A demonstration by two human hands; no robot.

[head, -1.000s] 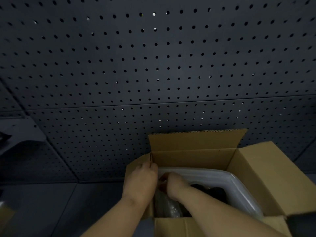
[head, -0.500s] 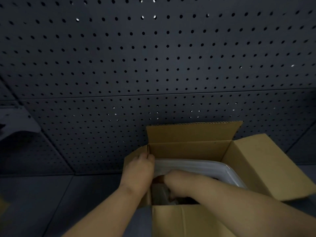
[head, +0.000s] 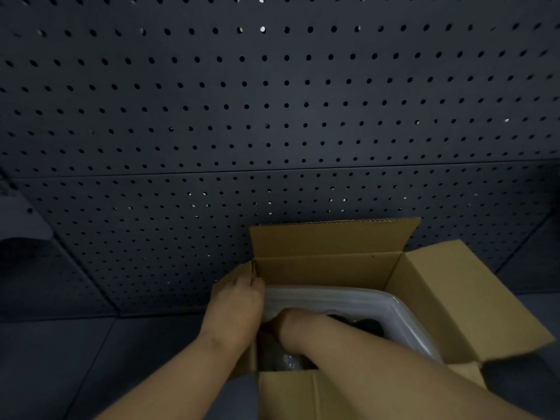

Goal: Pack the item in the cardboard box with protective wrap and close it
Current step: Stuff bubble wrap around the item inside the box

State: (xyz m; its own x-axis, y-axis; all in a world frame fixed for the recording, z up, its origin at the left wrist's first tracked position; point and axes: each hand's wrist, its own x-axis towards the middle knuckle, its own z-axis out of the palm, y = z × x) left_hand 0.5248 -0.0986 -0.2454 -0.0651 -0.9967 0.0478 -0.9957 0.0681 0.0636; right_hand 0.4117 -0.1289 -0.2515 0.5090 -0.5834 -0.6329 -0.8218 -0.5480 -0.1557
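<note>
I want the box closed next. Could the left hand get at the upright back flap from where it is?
Probably yes. The left hand rests at the box's left wall, just below the back flap, which stands upright with nothing between them. The right hand is down inside the white wrap.

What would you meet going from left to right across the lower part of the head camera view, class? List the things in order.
Dark grey tabletop → left hand gripping the box's left wall → right hand reaching down inside the cardboard box → white foam wrap lining the box → right flap folded outward.
</note>
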